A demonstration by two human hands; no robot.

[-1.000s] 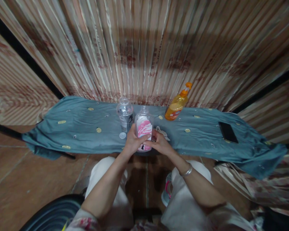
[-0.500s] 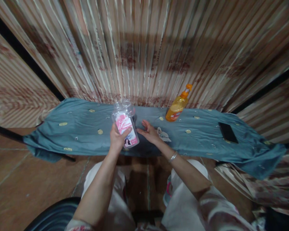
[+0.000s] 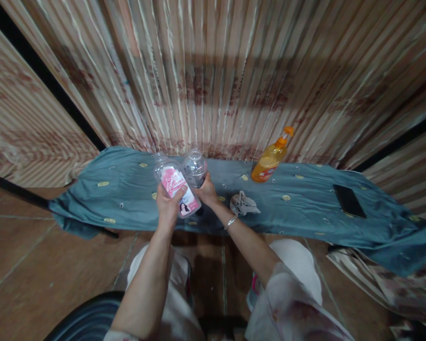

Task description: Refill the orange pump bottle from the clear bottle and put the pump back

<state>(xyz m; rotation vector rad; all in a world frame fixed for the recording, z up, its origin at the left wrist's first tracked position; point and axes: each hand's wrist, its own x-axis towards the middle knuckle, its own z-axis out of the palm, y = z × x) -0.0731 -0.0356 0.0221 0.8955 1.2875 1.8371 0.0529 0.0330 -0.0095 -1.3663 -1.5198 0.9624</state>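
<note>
Two bottles now gripped: left hand [image 3: 167,207] lifted pink-label bottle [image 3: 176,189] toward 10 o'clock, right hand [image 3: 206,192] newly closed round clear bottle [image 3: 195,166].

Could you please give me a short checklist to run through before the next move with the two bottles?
1. Left hand has a firm hold on the pink-labelled bottle: ok, fingers wrapped round it, bottle tilted.
2. Right hand steadies the clear bottle: ok, hand at its lower part.
3. Clear bottle standing upright on the blue cloth: ok.
4. Bottle mouths uncapped: cannot tell, tops too small and blurred.
5. Space beside the bottles free: not ok on the right, a crumpled rag lies near the right wrist.
6. Orange pump bottle and phone out of the way: ok, both well apart.
</note>
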